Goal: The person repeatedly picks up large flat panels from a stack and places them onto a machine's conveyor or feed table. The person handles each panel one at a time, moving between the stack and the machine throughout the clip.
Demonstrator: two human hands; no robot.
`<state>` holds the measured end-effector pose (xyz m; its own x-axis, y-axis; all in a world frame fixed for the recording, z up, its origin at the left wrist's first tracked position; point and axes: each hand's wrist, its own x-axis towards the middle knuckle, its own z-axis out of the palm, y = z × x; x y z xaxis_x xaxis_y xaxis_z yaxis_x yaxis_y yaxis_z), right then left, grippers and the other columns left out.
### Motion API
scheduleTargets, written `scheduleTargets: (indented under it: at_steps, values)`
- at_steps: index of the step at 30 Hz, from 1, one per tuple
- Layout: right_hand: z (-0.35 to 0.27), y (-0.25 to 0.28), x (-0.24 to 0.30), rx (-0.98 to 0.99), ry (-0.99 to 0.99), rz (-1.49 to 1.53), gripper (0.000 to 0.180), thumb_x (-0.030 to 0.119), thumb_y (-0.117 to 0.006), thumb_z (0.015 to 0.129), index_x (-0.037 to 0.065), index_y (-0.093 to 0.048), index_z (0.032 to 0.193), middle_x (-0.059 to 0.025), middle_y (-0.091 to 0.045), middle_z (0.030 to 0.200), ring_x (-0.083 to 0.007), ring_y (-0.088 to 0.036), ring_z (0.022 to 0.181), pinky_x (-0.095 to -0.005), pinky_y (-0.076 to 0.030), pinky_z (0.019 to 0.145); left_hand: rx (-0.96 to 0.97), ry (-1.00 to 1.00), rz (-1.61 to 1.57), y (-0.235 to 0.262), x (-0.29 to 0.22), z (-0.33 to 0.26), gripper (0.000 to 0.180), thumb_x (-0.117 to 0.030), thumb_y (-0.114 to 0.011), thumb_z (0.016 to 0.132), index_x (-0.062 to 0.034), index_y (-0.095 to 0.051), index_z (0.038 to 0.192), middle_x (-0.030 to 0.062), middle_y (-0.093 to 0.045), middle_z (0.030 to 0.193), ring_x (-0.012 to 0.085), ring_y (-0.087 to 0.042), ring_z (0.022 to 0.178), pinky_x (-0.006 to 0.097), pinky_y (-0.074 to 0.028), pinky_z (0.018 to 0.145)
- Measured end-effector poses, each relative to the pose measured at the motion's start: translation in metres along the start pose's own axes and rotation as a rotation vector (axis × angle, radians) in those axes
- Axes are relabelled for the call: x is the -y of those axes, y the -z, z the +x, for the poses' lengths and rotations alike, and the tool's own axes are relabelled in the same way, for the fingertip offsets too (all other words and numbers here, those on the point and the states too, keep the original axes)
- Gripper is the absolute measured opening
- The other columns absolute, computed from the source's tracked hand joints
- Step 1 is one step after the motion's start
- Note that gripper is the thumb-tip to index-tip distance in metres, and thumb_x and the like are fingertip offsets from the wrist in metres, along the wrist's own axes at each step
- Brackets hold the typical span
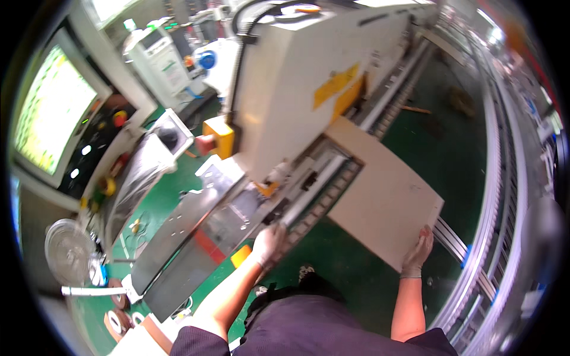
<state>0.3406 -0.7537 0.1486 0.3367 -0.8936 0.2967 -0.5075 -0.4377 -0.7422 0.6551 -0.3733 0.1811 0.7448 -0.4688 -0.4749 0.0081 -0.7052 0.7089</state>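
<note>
A person's right hand [419,252] grips the near corner of a flat wooden board [383,196] on the machine [297,89] bed. The left hand [270,243] rests flat, released, on the bed's near edge. The board looks stiff and light, best held by its edges.

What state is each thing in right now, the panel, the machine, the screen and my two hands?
Wooden panel: lying flat, far end under the machine housing.
Machine housing: closed over the feed track.
Monitor: switched on, lit.
Left hand: resting on the machine's feed rail, holding nothing.
Right hand: pressed against the panel's near corner.
Fan: whether it spins cannot be told.
</note>
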Motion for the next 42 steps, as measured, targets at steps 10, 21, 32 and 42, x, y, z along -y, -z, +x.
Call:
scheduleTargets:
  at_steps: [10, 21, 32, 42]
  values:
    - [-0.16, -0.197, 0.257, 0.868, 0.332, 0.883, 0.026, 0.016, -0.059, 0.105, 0.0, -0.069, 0.123, -0.0134, -0.07, 0.125, -0.0284, -0.066, 0.117, -0.0405, -0.048, 0.106, -0.527, 0.037, 0.754, -0.007, 0.148, -0.25, 0.075, -0.047, -0.065, 0.094, -0.0056, -0.045, 0.153, 0.0185, -0.048, 0.154, 0.0379, -0.044, 0.143, 0.052, -0.032, 0.121]
    - [-0.377, -0.146, 0.346, 1.271, 1.324, 0.353, 0.025, 0.027, -0.08, 0.082, 0.009, -0.071, 0.096, -0.0108, -0.071, 0.088, -0.0329, -0.069, 0.084, -0.0484, -0.051, 0.076, -0.086, 0.817, 0.053, -0.063, 0.259, -0.465, 0.057, -0.046, -0.055, 0.1, -0.0066, -0.062, 0.14, 0.019, -0.067, 0.138, 0.0348, -0.062, 0.13, 0.045, -0.048, 0.11]
    - [-0.448, -0.157, 0.299, 0.864, 1.258, 0.176, 0.035, 0.033, -0.062, 0.103, 0.005, -0.07, 0.121, -0.0144, -0.071, 0.119, -0.0347, -0.062, 0.122, -0.0476, -0.037, 0.117, -1.556, 1.536, -0.087, -0.061, 0.554, -0.834, 0.034, -0.034, -0.051, 0.1, -0.0043, -0.067, 0.106, 0.0249, -0.073, 0.106, 0.0475, -0.07, 0.101, 0.056, -0.056, 0.088]
    - [-0.58, -0.077, 0.237, 1.317, 0.928, 0.205, 0.037, 0.026, -0.067, 0.104, -0.004, -0.065, 0.127, -0.0169, -0.062, 0.141, -0.0259, -0.06, 0.128, -0.0359, -0.046, 0.11, -2.332, 0.931, -0.977, -0.081, 0.779, -0.954, 0.048, -0.033, -0.063, 0.104, 0.0097, -0.062, 0.126, 0.0144, -0.072, 0.113, 0.0282, -0.069, 0.092, 0.041, -0.053, 0.086]
